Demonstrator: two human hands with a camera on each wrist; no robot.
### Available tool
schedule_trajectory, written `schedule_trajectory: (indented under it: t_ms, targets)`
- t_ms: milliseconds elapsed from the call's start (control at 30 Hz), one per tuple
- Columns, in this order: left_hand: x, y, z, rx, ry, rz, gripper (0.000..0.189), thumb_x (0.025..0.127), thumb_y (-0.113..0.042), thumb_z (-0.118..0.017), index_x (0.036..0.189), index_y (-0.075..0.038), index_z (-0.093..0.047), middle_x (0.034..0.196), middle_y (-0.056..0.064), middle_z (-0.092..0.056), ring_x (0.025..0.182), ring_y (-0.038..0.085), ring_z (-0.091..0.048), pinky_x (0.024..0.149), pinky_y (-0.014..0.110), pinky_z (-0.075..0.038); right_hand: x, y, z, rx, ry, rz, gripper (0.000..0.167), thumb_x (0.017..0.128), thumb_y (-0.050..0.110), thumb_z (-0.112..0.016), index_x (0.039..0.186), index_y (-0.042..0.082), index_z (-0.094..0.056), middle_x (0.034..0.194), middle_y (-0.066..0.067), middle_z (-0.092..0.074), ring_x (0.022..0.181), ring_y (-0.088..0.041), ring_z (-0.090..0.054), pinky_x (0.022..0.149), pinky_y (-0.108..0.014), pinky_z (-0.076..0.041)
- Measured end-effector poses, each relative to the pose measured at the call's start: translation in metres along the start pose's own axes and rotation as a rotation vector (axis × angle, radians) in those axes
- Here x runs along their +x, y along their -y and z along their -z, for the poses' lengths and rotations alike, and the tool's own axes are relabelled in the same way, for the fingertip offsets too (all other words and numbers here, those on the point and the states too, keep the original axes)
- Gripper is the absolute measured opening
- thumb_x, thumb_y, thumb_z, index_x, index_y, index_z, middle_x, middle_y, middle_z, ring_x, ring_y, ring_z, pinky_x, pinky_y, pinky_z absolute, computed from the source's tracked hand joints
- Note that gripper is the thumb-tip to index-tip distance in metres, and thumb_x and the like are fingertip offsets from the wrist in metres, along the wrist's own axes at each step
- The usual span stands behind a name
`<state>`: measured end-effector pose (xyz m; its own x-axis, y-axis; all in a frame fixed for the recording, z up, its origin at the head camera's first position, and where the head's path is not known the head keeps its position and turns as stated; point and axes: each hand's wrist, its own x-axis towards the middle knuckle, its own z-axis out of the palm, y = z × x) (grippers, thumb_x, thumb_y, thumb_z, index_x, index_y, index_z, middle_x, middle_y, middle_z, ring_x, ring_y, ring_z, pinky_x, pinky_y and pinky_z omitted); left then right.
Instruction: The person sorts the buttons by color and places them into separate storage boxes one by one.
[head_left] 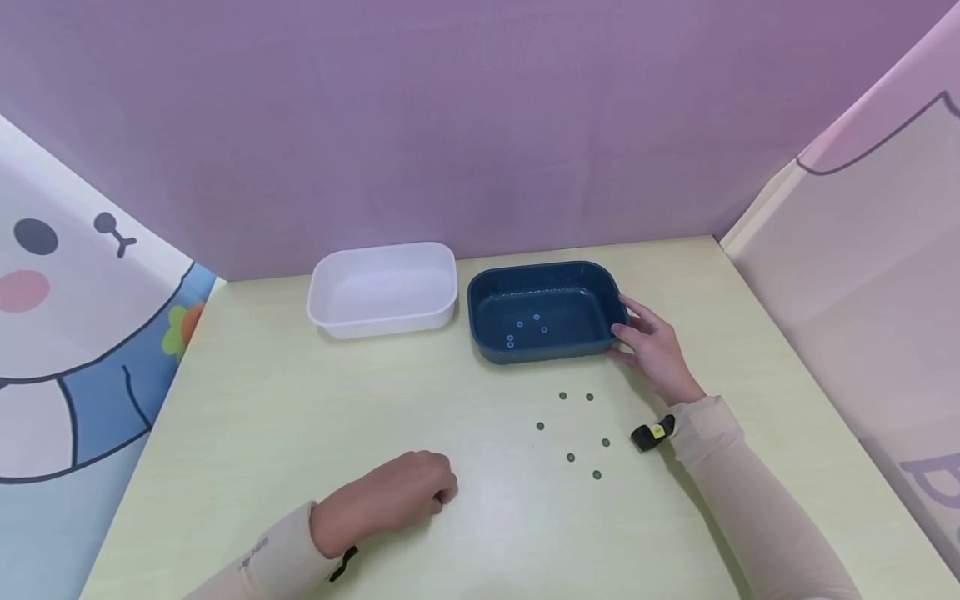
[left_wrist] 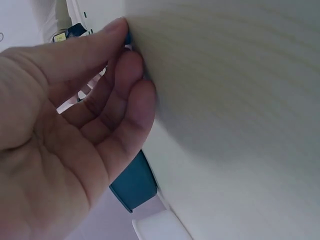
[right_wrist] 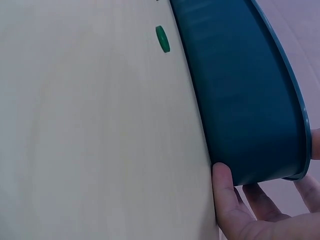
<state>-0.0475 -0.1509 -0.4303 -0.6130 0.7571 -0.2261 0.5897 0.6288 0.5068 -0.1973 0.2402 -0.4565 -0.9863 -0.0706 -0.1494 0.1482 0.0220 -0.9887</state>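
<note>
My left hand (head_left: 393, 492) is low over the table, its fingers curled in. In the left wrist view its thumb and fingertips pinch a small blue piece (left_wrist: 128, 38), mostly hidden, right at the tabletop. My right hand (head_left: 656, 350) grips the right end of a dark teal tray (head_left: 555, 352), the thumb at its rim and other fingers against the outer wall. Several small blue discs (head_left: 543, 329) lie inside that tray, toward its left half. In front of it, several small green discs (head_left: 571, 457) are scattered on the table.
A white tray (head_left: 375, 327) stands left of the teal one, near the back edge of the pale wooden table (head_left: 360, 392). Purple cloth (head_left: 480, 125) rises behind. Printed panels flank the left and right sides.
</note>
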Motion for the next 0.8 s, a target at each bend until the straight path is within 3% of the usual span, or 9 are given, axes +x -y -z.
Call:
schedule_trajectory:
  t_ms: [333,533,667,800]
  targets:
    - [0.002,-0.005,0.000,0.105,0.031,0.093,0.039,0.081,-0.004,-0.080,0.065,-0.020,-0.049,0.068,-0.011,-0.041,0.062,0.005,-0.037,0.055,0.021,-0.037,-0.002,0.001,-0.001,0.014,-0.002,-0.008,0.061,0.104,0.011,-0.055,0.159,0.019,-0.032,0.151,-0.028,-0.035,0.134,-0.040,-0.045,0.095,-0.047,-0.051]
    - [0.003,-0.004,0.005,0.097,0.042,0.054,0.040,0.086,0.003,-0.070,0.065,-0.020,-0.045,0.066,-0.011,-0.035,0.061,0.005,-0.030,0.054,0.020,-0.032,-0.003,0.001,-0.001,0.015,-0.003,-0.015,0.061,0.104,0.011,-0.056,0.159,0.020,-0.033,0.151,-0.027,-0.035,0.132,-0.040,-0.046,0.095,-0.047,-0.051]
    - [0.008,0.003,0.019,0.047,-0.005,0.052,0.036,0.089,0.003,-0.065,0.067,-0.020,-0.047,0.065,-0.010,-0.036,0.061,0.005,-0.031,0.055,0.020,-0.032,-0.002,0.001,-0.001,0.015,-0.003,-0.020,0.061,0.104,0.012,-0.056,0.160,0.020,-0.032,0.151,-0.027,-0.035,0.133,-0.040,-0.045,0.095,-0.047,-0.051]
    - [0.013,0.013,0.030,-0.017,-0.108,0.053,0.029,0.091,-0.003,-0.066,0.074,-0.021,-0.052,0.067,-0.012,-0.044,0.062,0.003,-0.039,0.057,0.020,-0.038,-0.002,0.002,-0.001,0.013,-0.006,-0.025,0.061,0.104,0.012,-0.056,0.160,0.022,-0.032,0.152,-0.027,-0.033,0.134,-0.041,-0.044,0.096,-0.048,-0.051]
